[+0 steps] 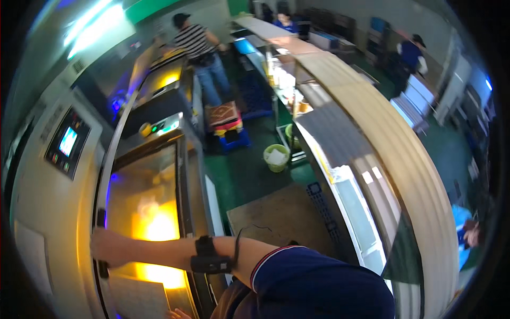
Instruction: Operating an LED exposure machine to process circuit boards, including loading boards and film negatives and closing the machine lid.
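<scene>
My right arm, in a dark short sleeve with a black band on the forearm, reaches left across a glowing yellow machine bed. My right hand is closed round a black handle on the long metal frame bar of the machine. At the lower edge only some fingers of my left hand show, beside a pale flat sheet on the bed. Whether they grip the sheet cannot be made out.
A control panel with a lit screen is on the left housing. Ahead, a person in a striped shirt stands by another lit machine. A green basket stands on the floor. A long shelf-topped bench curves along the right.
</scene>
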`<state>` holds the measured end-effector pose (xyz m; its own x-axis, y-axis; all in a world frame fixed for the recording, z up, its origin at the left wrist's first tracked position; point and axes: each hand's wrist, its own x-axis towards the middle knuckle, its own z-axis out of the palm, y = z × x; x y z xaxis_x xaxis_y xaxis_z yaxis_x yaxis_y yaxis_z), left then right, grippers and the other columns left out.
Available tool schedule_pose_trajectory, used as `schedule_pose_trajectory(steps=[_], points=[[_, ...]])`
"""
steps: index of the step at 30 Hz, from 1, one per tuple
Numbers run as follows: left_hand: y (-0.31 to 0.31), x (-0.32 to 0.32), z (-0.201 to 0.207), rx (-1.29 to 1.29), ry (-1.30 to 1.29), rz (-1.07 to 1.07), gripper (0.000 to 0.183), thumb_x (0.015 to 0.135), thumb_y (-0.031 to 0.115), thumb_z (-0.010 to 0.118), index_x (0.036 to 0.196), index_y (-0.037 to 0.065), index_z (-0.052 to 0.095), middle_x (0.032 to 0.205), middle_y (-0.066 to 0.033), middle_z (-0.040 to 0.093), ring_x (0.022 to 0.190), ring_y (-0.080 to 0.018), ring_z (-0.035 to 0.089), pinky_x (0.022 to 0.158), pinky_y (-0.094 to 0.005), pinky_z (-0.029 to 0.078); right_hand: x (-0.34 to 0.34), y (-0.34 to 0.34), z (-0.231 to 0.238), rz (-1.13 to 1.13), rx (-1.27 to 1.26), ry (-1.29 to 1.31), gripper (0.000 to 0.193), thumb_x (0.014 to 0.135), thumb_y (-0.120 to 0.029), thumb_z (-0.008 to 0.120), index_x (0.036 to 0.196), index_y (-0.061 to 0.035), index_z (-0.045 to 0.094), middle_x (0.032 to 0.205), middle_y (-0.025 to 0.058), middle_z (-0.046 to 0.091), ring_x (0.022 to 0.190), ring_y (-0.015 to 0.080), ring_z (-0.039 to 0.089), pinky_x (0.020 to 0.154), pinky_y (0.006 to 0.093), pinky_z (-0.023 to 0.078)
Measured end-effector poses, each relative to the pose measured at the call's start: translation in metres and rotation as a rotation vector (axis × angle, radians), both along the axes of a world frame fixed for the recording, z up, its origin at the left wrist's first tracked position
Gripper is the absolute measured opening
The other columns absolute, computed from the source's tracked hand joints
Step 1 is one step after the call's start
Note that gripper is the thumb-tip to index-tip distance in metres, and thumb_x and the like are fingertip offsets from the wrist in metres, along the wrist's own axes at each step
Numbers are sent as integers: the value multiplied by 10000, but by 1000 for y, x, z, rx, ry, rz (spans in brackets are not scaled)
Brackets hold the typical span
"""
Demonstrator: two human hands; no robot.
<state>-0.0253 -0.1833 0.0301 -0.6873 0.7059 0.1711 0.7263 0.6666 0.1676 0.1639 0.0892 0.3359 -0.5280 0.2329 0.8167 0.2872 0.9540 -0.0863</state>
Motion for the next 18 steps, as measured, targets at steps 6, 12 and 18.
schedule_pose_trajectory(steps=[6,12,18], points=[[42,82,11,342,-195,-290,629,1029,479,318,1460,36,432,1433,-154,523,1355,-339,434,1136,-477,258,56,-23,-54,-108,-112,-331,192,601,-334,779,700,-180,724,756,25,684,793,228,644,842,378,451],[76,207,5,-240,-1137,-937,623,1034,470,312,1448,25,446,1422,-155,532,1348,-325,447,1132,-457,278,63,-9,-221,-317,-693,-470,117,754,-196,725,855,-150,761,849,52,723,802,265,691,832,413,524],[90,144,49,-69,-1431,-928,557,1054,370,290,1380,-25,508,1360,-169,576,1297,-271,509,1114,-378,341,83,-42,-320,-189,-530,-989,149,770,-255,684,862,-166,762,952,59,732,942,234,684,837,400,508]])
